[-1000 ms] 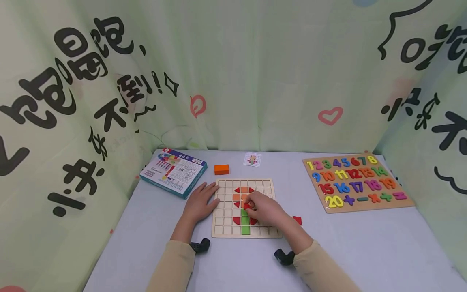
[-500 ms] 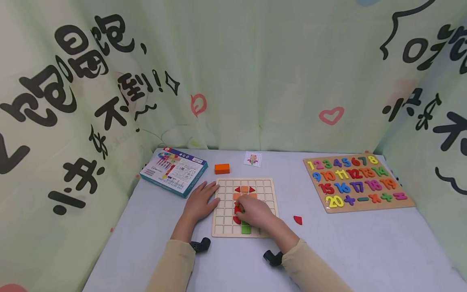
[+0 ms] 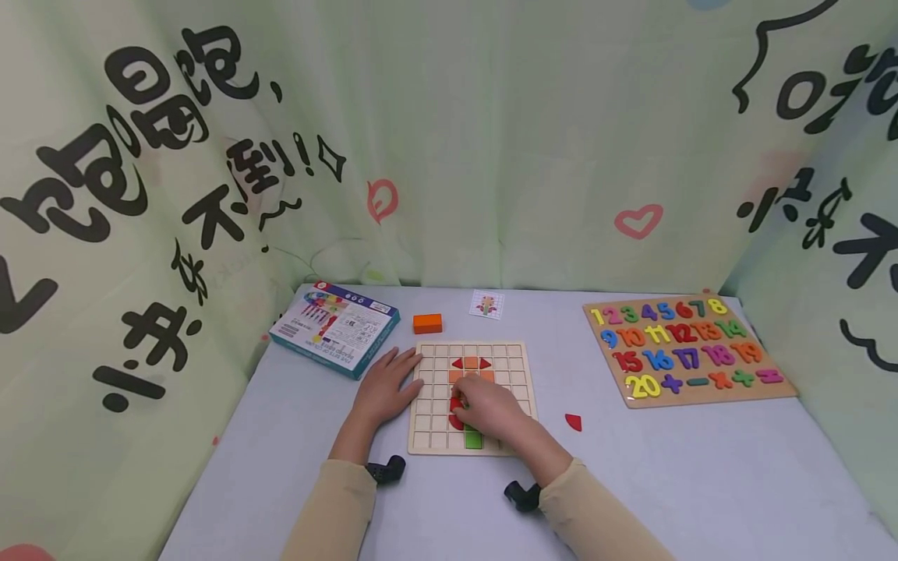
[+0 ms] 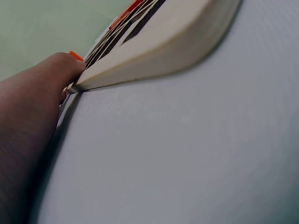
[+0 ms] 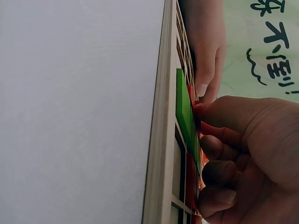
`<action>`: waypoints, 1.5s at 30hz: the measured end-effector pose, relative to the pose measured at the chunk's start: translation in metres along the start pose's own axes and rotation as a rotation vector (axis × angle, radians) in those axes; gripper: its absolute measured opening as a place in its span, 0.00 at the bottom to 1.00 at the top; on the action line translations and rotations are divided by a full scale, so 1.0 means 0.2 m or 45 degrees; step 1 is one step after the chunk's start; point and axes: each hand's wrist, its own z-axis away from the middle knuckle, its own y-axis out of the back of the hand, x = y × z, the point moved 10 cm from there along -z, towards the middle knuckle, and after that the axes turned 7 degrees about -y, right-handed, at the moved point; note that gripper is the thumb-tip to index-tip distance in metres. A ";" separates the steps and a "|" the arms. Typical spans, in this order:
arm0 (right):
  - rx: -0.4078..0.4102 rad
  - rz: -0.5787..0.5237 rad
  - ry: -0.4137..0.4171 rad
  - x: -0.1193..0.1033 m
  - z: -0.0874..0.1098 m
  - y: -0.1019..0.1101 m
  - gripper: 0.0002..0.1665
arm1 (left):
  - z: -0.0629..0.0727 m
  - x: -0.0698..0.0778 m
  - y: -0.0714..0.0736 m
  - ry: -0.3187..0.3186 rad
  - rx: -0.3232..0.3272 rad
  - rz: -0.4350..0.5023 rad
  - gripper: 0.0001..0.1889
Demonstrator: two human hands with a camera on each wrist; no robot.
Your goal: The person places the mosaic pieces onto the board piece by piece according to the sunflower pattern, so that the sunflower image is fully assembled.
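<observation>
A wooden grid board (image 3: 428,438) lies on the table with red, orange and green pieces in its cells. My right hand (image 3: 491,407) is over its middle and pinches a small red piece (image 3: 456,403) between thumb and fingers, just above a red rounded piece (image 3: 455,422). In the right wrist view, the thumb tip and red piece (image 5: 197,122) are right at the grid, beyond a green square (image 5: 183,100). My left hand (image 3: 384,389) lies flat with fingers extended, its fingertips and thumb at the board's left edge. Its thumb (image 4: 70,67) touches that edge in the left wrist view.
A red quarter-round piece (image 3: 574,422) lies right of the board. Behind the board are an orange block (image 3: 427,323) and a small pattern card (image 3: 486,305). A boxed set (image 3: 335,327) is at the back left, a colourful number board (image 3: 691,351) at the right.
My right hand has moved left across the board with the red piece, from the middle column to the column beside it. My left hand has stayed in place.
</observation>
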 end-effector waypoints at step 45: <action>-0.029 -0.085 -0.131 0.63 0.25 0.39 0.11 | 0.00 -0.01 -0.01 0.018 -0.006 -0.006 0.32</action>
